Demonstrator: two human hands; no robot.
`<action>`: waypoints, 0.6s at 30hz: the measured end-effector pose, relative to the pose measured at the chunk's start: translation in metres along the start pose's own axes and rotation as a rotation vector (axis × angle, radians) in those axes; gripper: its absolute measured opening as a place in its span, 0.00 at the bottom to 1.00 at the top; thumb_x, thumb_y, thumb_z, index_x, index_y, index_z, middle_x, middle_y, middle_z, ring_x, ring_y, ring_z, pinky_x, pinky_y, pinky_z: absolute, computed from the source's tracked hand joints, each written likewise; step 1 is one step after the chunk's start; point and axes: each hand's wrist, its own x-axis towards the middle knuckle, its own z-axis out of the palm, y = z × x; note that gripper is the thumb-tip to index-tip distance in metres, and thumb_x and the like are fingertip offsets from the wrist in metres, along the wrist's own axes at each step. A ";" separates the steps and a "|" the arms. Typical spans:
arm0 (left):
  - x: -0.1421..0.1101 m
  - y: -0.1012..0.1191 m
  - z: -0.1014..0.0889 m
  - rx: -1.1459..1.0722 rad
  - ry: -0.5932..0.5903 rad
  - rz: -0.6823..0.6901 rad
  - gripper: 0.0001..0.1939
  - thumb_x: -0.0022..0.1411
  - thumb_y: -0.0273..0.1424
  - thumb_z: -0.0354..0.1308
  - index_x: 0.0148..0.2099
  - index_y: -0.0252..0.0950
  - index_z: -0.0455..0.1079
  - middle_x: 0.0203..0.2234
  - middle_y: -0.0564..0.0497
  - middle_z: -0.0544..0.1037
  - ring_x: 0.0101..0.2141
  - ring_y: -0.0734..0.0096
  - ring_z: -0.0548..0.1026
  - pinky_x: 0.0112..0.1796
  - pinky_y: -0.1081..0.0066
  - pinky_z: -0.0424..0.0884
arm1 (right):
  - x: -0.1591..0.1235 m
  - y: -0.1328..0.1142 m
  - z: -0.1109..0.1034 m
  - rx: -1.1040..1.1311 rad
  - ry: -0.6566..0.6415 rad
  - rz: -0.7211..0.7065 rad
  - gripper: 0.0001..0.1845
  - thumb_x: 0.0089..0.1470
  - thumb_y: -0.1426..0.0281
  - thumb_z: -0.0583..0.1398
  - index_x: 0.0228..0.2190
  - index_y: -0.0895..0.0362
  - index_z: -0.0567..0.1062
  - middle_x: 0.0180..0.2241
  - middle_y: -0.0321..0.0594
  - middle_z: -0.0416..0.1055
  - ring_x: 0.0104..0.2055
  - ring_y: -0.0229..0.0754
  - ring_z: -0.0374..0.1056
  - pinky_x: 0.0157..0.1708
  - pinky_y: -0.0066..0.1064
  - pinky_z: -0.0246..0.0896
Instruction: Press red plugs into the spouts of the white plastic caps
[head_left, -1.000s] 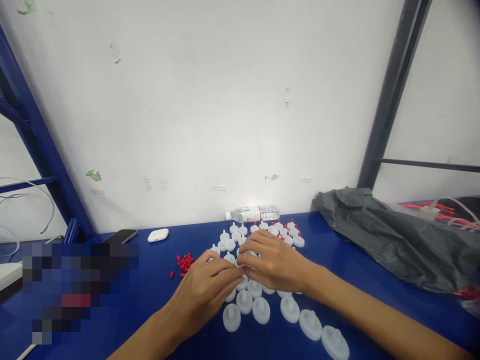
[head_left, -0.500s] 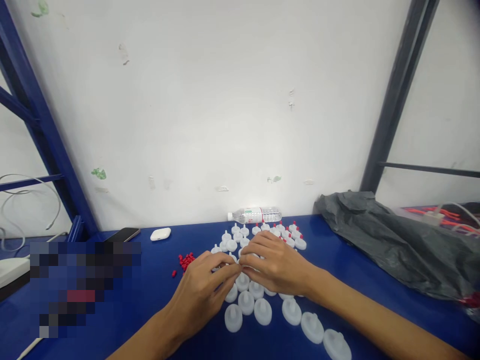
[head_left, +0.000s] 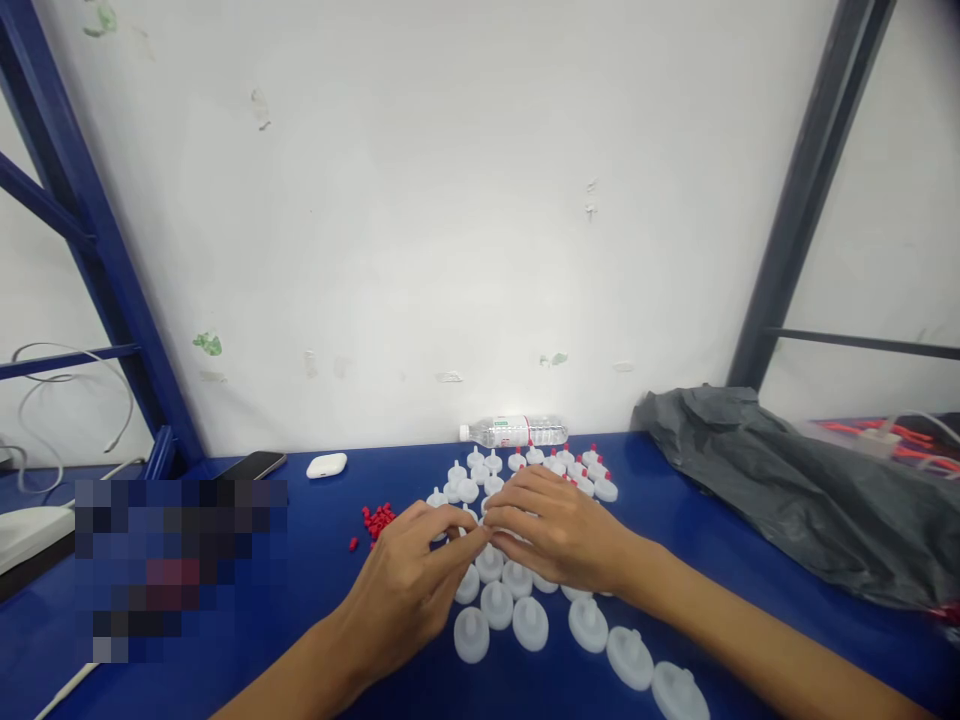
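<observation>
My left hand (head_left: 416, 568) and my right hand (head_left: 559, 528) meet at the fingertips over the middle of a group of white nozzle caps (head_left: 496, 605). Both are closed in a pinch, and whatever lies between the fingers is too small or hidden to make out. The caps are round and translucent with an upright spout. Several stand bare in front of my hands and behind them. At the back right, other caps carry red tips (head_left: 593, 449). A small heap of loose red tips (head_left: 377, 520) lies left of my left hand, partly hidden by it.
A clear plastic bottle (head_left: 517, 431) lies on its side against the wall. On the blue table's left are a white earphone case (head_left: 327, 465), a phone (head_left: 257, 465) and a blurred-out patch. A dark plastic bag (head_left: 787, 500) covers the right side.
The whole view has shifted slightly to the right. My hands stay together at the same spot, with only small finger movements.
</observation>
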 end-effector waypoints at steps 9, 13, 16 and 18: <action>-0.001 -0.001 0.000 0.009 0.077 0.026 0.11 0.68 0.20 0.60 0.50 0.37 0.73 0.38 0.50 0.79 0.33 0.72 0.74 0.35 0.69 0.65 | 0.001 -0.004 0.002 0.015 0.000 0.018 0.04 0.66 0.72 0.59 0.40 0.59 0.74 0.36 0.39 0.77 0.38 0.41 0.71 0.41 0.36 0.62; 0.000 0.000 -0.001 -0.028 0.060 0.003 0.09 0.70 0.21 0.58 0.48 0.37 0.73 0.38 0.50 0.80 0.35 0.72 0.76 0.36 0.69 0.66 | 0.000 -0.004 0.002 0.020 0.000 0.017 0.04 0.66 0.72 0.59 0.40 0.59 0.74 0.36 0.39 0.78 0.38 0.40 0.71 0.42 0.36 0.62; 0.001 0.000 -0.001 -0.040 0.067 0.012 0.07 0.70 0.21 0.58 0.46 0.37 0.73 0.36 0.51 0.81 0.33 0.72 0.77 0.35 0.69 0.66 | 0.000 -0.005 0.002 0.021 -0.004 0.016 0.03 0.65 0.72 0.59 0.40 0.59 0.74 0.36 0.39 0.78 0.38 0.40 0.72 0.42 0.36 0.62; 0.001 0.000 -0.001 -0.041 0.079 0.024 0.06 0.70 0.22 0.59 0.46 0.37 0.73 0.36 0.51 0.81 0.33 0.73 0.77 0.34 0.70 0.66 | 0.000 -0.006 0.002 0.012 -0.001 0.010 0.03 0.65 0.73 0.59 0.39 0.59 0.74 0.36 0.38 0.78 0.37 0.40 0.72 0.42 0.36 0.61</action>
